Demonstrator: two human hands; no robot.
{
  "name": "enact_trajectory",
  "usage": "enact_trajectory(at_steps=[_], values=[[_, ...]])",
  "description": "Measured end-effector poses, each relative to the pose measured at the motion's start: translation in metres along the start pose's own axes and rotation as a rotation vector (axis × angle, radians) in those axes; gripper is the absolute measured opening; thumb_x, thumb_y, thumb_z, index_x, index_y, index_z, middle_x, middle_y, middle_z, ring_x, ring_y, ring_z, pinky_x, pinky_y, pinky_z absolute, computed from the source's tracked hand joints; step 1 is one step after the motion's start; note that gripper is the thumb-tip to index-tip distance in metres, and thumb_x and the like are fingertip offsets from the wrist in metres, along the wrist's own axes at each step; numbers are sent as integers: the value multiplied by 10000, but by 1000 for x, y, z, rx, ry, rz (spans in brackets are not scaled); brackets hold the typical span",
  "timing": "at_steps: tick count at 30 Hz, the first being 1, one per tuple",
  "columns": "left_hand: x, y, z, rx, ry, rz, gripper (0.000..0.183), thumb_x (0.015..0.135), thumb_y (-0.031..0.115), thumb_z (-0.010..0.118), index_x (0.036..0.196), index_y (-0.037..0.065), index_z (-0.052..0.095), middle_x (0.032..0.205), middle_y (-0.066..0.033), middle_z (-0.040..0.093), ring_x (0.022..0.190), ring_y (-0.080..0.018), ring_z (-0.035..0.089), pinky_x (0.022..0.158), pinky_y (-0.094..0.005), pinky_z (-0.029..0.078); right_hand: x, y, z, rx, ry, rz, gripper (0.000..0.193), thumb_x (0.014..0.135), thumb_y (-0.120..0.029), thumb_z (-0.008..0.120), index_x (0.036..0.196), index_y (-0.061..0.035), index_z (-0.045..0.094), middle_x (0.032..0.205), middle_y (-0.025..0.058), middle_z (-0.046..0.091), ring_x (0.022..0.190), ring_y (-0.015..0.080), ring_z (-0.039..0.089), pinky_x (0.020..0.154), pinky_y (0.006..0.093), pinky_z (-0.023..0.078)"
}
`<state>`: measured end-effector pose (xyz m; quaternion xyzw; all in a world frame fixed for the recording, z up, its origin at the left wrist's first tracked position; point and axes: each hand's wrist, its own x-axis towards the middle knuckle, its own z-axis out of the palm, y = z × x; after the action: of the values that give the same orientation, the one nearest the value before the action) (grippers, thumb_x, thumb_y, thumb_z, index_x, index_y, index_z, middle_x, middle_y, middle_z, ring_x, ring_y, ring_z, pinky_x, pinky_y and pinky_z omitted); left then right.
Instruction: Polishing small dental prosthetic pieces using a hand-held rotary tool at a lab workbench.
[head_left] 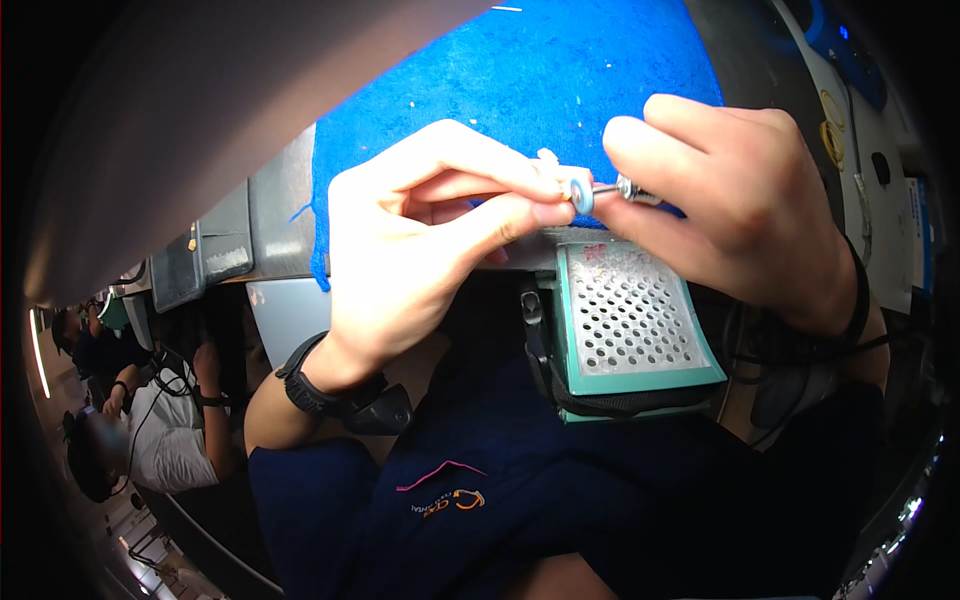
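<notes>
My left hand (410, 230) is closed in a pinch, with thumb and forefinger pressed together on a small piece that the fingertips mostly hide. A pale bit (547, 156) shows just above these fingers. From the right, my right hand (725, 190) wraps round a slim metal rotary tool handpiece (638, 192), most of which the fingers cover. Its thin shaft carries a small light-blue disc (582, 195) that meets the left fingertips. Both hands are close together over the near edge of a blue cloth (500, 90).
Below my hands stands a green box with a perforated metal top (635, 320). A large blurred shape (220, 110) crosses the upper left. Grey trays (205, 245) sit left of the cloth. Another person in a pale shirt (175, 435) is at the lower left. Cables hang at right.
</notes>
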<state>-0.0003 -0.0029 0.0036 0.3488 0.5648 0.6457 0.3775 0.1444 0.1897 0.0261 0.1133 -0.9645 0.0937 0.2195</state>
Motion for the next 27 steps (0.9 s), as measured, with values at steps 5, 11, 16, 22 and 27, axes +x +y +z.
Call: enact_trajectory(at_steps=[5,11,16,22,27], values=[[0,-3,-1,18,-21,23,137,904,-97,698,997,-7,654,1089,-219,755,913,-222,766,601,-212,535,0,-2,-1,0,3,-9,257,712,-96,841,849,-49,629,686,60,466,532,224,522,462,358,379],[1,4,1,192,4,23,189,904,-84,718,1076,-21,668,1057,-185,764,906,-213,762,608,-220,540,6,1,-6,17,-13,8,276,734,-92,843,902,-22,636,682,80,489,535,237,528,467,357,378],[1,5,1,164,7,-5,224,896,-88,727,1103,-26,669,1044,-169,764,889,-194,756,607,-219,540,7,4,-4,113,68,-18,281,757,-89,840,934,-6,639,694,96,535,547,249,551,470,349,378],[0,-1,3,43,24,58,227,866,-39,786,1081,-33,715,1020,-124,779,907,-123,743,675,-190,560,3,4,-9,93,30,-9,289,760,-96,842,946,0,643,699,100,556,551,247,563,474,352,396],[1,4,9,107,54,46,230,847,-53,800,1058,-35,712,1016,-139,776,886,-133,744,671,-200,579,1,6,-8,115,64,-17,298,756,-95,841,952,2,639,701,96,560,555,245,571,477,344,411]])
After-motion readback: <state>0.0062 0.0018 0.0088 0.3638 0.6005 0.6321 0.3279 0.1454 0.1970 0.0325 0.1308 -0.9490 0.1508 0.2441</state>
